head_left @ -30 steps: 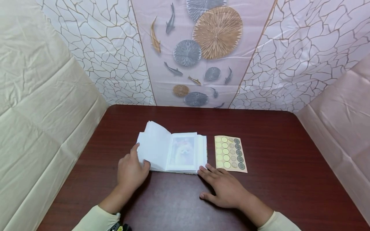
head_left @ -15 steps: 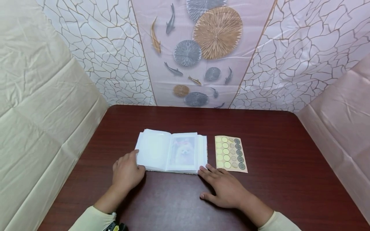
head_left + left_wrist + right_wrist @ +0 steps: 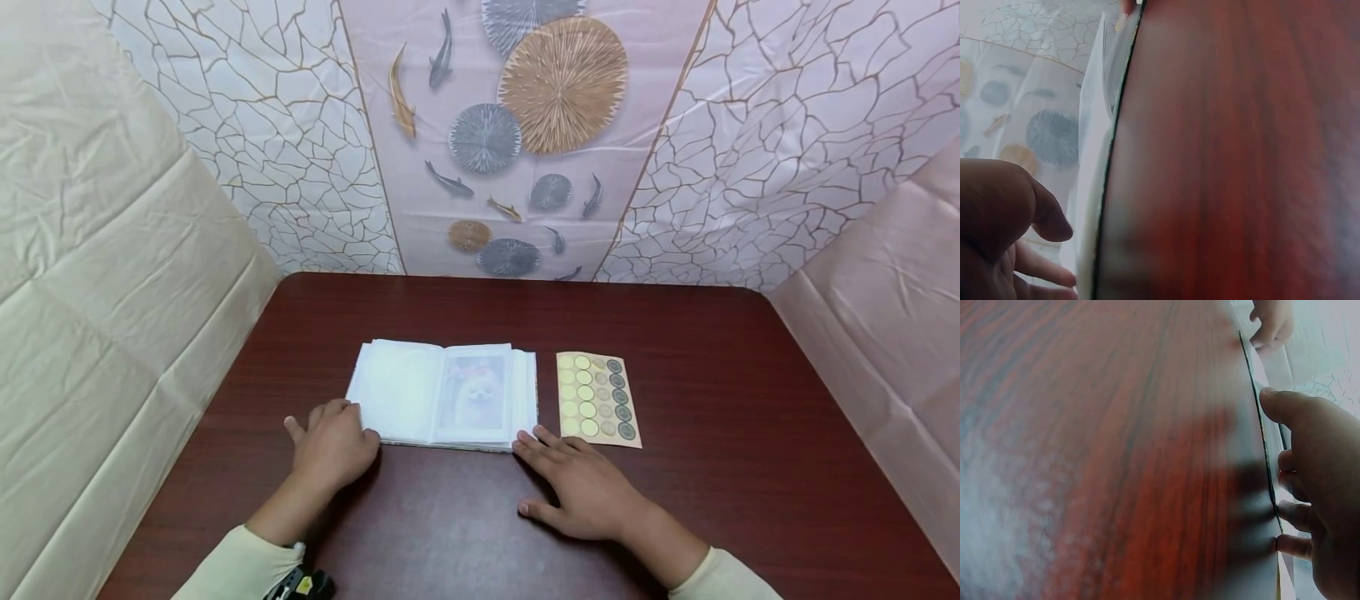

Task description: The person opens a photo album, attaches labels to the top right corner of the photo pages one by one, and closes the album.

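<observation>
A photo album [image 3: 396, 392] lies spread on the table, its left page blank white. Its right page bears a faded picture [image 3: 477, 393] of a fluffy white animal. My left hand [image 3: 330, 446] rests at the album's lower left corner, fingertips touching the page edge. In the left wrist view the thumb [image 3: 1050, 215] is bent near the white pages but stands clear of them. Fingers spread, my right hand [image 3: 585, 487] lies flat, its fingertips at the album's lower right corner. Right of the album is a sheet of round stickers [image 3: 597, 400], in yellow, tan and dark grey columns.
The dark red-brown wooden table [image 3: 450, 517] has rounded far corners. Behind it hangs a patterned cloth [image 3: 555, 83] with fish and round leaf prints. Cream cloth walls [image 3: 112, 292] flank both sides. A black device [image 3: 300, 583] sits at the left wrist.
The raised left leaf of the album has come down flat. My left hand has moved left and slightly down, from holding the leaf to the corner. The right hand has stayed still.
</observation>
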{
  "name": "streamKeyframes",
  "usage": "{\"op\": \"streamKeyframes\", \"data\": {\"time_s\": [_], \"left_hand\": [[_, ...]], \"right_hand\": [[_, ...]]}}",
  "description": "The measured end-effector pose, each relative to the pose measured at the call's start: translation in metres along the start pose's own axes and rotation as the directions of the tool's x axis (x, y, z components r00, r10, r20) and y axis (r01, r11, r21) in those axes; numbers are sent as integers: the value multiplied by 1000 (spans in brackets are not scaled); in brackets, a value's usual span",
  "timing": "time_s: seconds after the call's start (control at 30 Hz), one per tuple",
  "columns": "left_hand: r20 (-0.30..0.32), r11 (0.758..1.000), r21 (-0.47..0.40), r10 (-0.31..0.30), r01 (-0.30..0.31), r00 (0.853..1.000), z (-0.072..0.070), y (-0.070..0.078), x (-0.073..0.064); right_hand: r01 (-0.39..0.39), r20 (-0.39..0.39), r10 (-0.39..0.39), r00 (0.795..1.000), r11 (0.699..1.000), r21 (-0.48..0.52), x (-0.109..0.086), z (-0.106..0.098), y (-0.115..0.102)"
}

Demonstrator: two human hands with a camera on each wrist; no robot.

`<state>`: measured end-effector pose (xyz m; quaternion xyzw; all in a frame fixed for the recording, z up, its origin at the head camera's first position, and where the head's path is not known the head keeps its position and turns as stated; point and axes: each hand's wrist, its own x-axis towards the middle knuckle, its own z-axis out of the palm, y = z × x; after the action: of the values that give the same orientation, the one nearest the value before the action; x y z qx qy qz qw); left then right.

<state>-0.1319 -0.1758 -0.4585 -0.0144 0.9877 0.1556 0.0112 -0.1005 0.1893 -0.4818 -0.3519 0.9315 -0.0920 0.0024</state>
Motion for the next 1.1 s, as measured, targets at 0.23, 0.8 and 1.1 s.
{"op": "streamKeyframes", "data": {"time_s": [0.23,0.8,1.1], "left_hand": [[-169,975,-7,216,-220,962,2,25,7],[-86,749,149,661,-646,746,30,91,5],[-98,754,174,653,-633,751,36,87,8]], "right_hand": [[1,-7,-1,1000,1000,0,0,0,0],[-1,-9,1,1000,1000,11,0,0,0],[3,-12,-3,1000,1000,4,-1,1,1]]}}
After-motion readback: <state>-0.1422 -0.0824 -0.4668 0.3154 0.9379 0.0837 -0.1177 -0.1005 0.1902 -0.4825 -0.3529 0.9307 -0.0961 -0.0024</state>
